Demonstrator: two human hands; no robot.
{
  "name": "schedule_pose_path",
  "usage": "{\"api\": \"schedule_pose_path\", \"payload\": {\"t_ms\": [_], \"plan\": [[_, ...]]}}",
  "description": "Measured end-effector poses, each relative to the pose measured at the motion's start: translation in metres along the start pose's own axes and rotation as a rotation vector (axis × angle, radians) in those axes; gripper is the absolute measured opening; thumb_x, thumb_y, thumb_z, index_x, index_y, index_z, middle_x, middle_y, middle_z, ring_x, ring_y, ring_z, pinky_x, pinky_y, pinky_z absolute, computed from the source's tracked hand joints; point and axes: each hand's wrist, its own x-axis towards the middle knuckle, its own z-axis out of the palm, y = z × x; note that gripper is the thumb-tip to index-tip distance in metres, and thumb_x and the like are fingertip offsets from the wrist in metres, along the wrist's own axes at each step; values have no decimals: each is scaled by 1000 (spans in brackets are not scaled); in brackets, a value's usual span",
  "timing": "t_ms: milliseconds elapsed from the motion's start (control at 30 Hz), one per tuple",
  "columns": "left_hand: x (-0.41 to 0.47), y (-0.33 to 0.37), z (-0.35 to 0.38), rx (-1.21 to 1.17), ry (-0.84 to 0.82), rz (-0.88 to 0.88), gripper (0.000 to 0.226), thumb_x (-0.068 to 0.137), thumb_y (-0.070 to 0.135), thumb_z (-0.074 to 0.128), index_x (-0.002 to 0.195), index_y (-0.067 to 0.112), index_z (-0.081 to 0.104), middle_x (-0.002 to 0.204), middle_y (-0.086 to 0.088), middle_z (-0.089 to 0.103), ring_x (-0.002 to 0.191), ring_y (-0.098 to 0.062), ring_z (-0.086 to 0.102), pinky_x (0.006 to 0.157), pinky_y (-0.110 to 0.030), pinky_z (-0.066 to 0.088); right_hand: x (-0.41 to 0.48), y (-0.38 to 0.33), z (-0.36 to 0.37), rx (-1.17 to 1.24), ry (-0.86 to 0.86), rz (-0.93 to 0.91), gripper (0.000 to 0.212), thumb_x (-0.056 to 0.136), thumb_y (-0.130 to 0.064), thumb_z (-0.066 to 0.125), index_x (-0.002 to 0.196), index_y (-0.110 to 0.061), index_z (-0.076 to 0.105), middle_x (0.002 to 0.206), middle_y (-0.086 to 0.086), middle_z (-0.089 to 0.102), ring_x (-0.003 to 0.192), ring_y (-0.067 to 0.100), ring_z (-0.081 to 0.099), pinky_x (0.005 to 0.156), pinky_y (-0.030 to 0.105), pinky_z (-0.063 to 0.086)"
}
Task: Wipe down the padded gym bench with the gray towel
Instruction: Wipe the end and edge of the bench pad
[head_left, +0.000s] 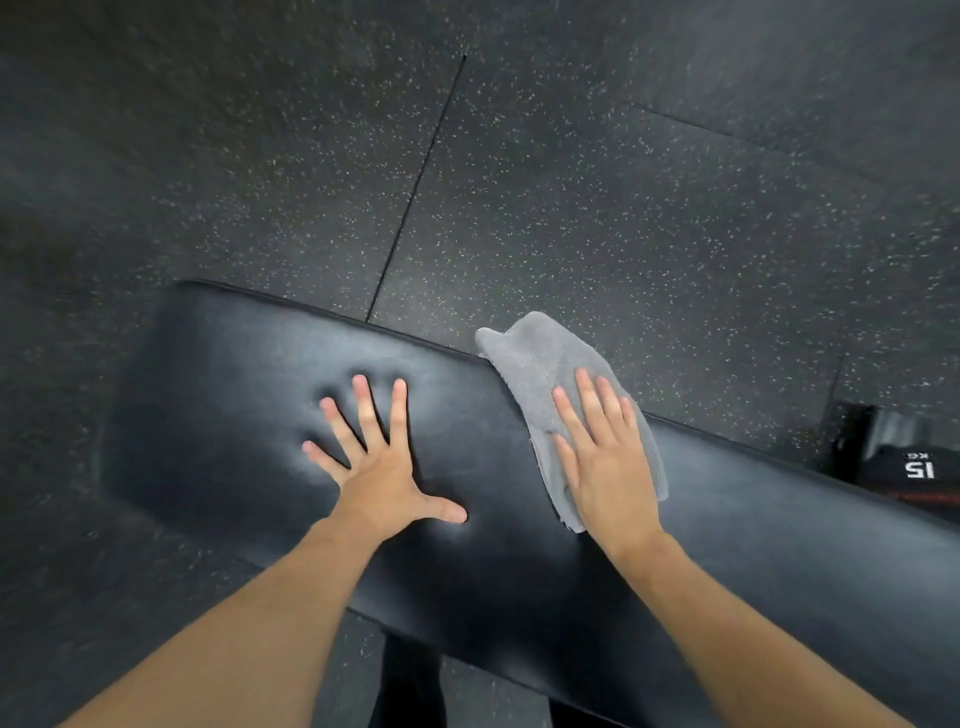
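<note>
A black padded gym bench (234, 374) runs from the middle left down to the lower right. My left hand (379, 467) lies flat on the padding with its fingers spread, denting the cushion. A gray towel (530, 358) lies across the bench's far edge, its far end hanging out over the floor. My right hand (608, 457) presses flat on the towel's near half, fingers stretched out and close together. The thumb is hidden at the towel's edge.
Dark speckled rubber floor tiles (571, 182) surround the bench. A black weight marked 15 kg (904, 462) sits on the floor beyond the bench at the right. A dark bench leg (410, 686) shows below the pad's near edge.
</note>
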Motion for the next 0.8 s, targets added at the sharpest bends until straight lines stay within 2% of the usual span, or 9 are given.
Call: {"api": "schedule_pose_path", "payload": {"t_ms": [67,233,367,433,500,567,633,700,800], "plan": [[0,-1,-1,-16,2,20,169,20,88,66,138,38,-45,141,-4,-58,122,-39,-58,98,-77,-16,-22,-15,6,-41,-4,33,51,107,-27,29,151,-9,45,161,16,34,148,38,35,121,48,26],[-2,0,-5,36,-4,65,165,34,89,69,132,32,-52,135,-11,-62,120,-48,-56,97,-78,-16,-62,-54,17,-141,-110,33,55,105,-34,32,152,-9,43,161,25,33,145,45,38,119,48,30],[2,-42,-27,252,121,235,150,51,89,64,144,32,-39,151,-12,-46,141,-44,-33,110,-73,-3,-27,-46,1,-161,-99,78,63,101,-55,35,156,-24,36,165,14,30,146,43,33,113,55,33],[10,-85,-56,276,159,197,152,46,87,68,147,34,-32,158,-10,-35,148,-36,-21,111,-72,3,-1,-40,-6,-187,-147,57,63,102,-56,27,158,-27,33,166,12,27,149,46,27,115,62,30],[22,-125,-83,206,136,71,162,32,88,71,143,40,-37,155,-6,-40,147,-36,-24,110,-73,1,29,-40,-11,-158,-162,53,61,103,-52,23,158,-27,34,164,10,34,148,44,31,115,60,30],[31,-149,-93,142,35,60,170,20,87,72,135,43,-46,143,1,-56,138,-37,-42,107,-75,-6,62,-50,-11,-113,-203,92,59,104,-47,21,154,-23,41,152,8,52,137,36,49,112,51,36],[37,-155,-87,128,4,100,175,16,85,73,131,39,-51,134,-1,-64,124,-38,-56,101,-77,-12,88,-68,-9,-83,-206,118,57,104,-44,21,134,-13,58,124,11,68,109,37,64,96,48,45],[43,-154,-78,121,27,106,177,16,84,73,132,35,-52,134,-5,-63,120,-39,-59,98,-78,-15,100,-87,-7,-68,-175,143,45,105,-38,29,109,-8,62,101,15,70,90,41,65,82,49,47],[46,-160,-73,85,78,136,177,16,86,70,136,32,-48,139,-8,-60,122,-41,-57,93,-77,-21,107,-117,-11,-23,-156,146,37,105,-33,35,93,-7,59,88,15,67,80,42,64,76,49,47]]}}
